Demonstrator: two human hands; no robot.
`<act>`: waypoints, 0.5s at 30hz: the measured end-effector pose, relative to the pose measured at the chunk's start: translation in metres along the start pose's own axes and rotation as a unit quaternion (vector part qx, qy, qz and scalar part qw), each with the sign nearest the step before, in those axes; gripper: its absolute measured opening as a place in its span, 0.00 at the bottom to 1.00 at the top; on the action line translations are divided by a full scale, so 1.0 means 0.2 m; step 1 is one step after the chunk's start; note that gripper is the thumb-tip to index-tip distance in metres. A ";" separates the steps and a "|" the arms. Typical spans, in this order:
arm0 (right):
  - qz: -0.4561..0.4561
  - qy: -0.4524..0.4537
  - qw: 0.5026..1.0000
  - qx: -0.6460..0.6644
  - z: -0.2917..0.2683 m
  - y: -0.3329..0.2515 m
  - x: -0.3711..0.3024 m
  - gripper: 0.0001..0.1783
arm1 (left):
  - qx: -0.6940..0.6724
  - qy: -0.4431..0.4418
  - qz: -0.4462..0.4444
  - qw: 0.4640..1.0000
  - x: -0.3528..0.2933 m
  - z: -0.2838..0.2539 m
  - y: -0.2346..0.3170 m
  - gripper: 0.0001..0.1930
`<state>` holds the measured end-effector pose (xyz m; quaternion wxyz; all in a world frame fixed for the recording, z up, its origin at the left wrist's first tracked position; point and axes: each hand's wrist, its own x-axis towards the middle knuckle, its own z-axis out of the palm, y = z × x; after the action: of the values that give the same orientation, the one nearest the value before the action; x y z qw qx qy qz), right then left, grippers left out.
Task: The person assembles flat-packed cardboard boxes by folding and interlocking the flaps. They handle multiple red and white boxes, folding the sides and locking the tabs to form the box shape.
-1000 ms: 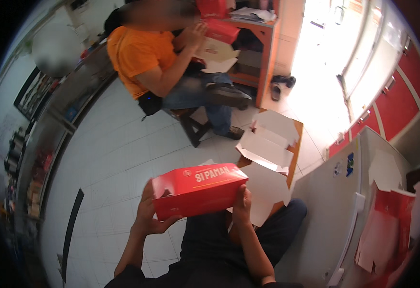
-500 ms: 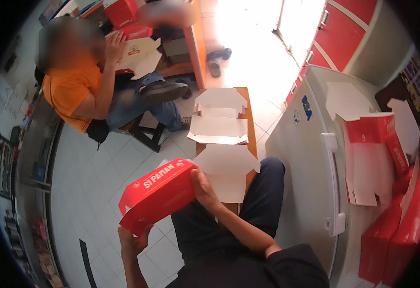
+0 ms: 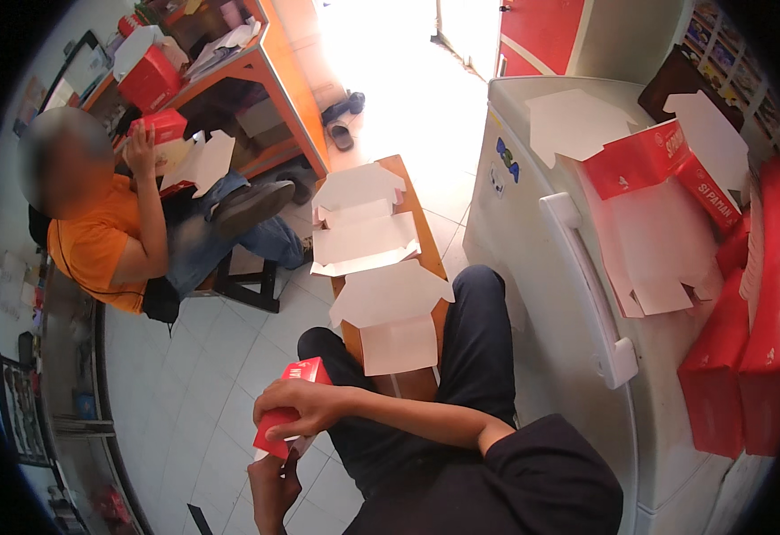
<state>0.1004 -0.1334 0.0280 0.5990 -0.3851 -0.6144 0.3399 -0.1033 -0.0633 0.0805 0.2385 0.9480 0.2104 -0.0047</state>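
From here, the right hand (image 3: 305,408) is wrapped around the red cardboard box (image 3: 310,370). The left hand (image 3: 274,492) is curled by its near end; I can't tell if it grips. Best hold steady and press gently, so the card doesn't crumple.

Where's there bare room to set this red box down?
Bare floor shows between the counter and the red box. The bench has only a slim strip right of the white cartons and a patch at its near end. The fridge is crowded with red cartons.
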 end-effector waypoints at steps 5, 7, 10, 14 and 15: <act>-0.117 0.149 0.963 0.192 0.04 -0.07 -0.03 0.08 | -0.435 -0.038 -0.168 0.884 -0.07 0.06 -0.14 0.11; -0.150 0.108 0.973 0.135 0.05 -0.13 -0.01 0.07 | -0.534 -0.060 -0.176 0.825 -0.07 0.08 -0.12 0.14; -0.155 0.032 0.987 0.017 0.04 -0.16 0.03 0.08 | -0.566 0.009 -0.142 0.812 -0.09 0.23 -0.21 0.14; -0.040 -0.004 0.999 -0.023 -0.02 -0.10 -0.04 0.17 | -0.574 -0.044 -0.146 0.805 -0.05 0.20 -0.17 0.12; -0.019 -0.007 0.999 -0.034 -0.03 -0.08 -0.08 0.18 | -0.584 -0.061 -0.175 0.791 -0.06 0.19 -0.18 0.12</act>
<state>0.1050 -0.1553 0.0349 0.5876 -0.3906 -0.6371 0.3101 -0.1258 -0.0563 0.0321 0.7539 0.5731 0.3206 0.0190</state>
